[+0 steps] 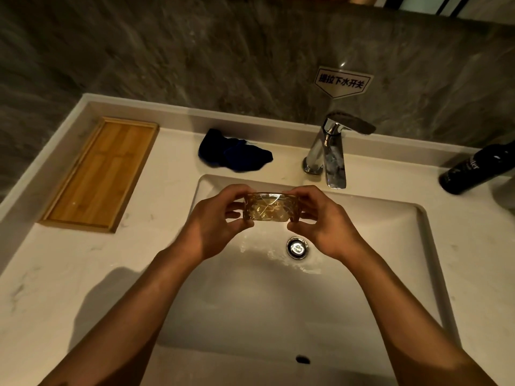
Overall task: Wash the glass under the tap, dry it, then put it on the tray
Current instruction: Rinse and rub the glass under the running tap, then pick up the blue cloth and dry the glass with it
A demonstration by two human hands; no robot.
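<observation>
A low, faceted amber glass (268, 206) hangs over the white sink basin (376, 246), held from both sides. My left hand (216, 221) grips its left side with curled fingers. My right hand (324, 221) grips its right side the same way. The chrome tap (330, 151) stands behind and to the right of the glass; no stream shows from its spout. Water glistens on the basin floor near the drain (297, 247). A crumpled dark blue cloth (234, 153) lies on the counter behind the basin. An empty wooden tray (101, 174) sits at the counter's left.
A dark bottle (478, 169) lies on the counter at the far right. A white sign with Chinese characters (342, 82) is stuck to the grey stone wall above the tap. An overflow hole (303, 359) is in the basin's near wall.
</observation>
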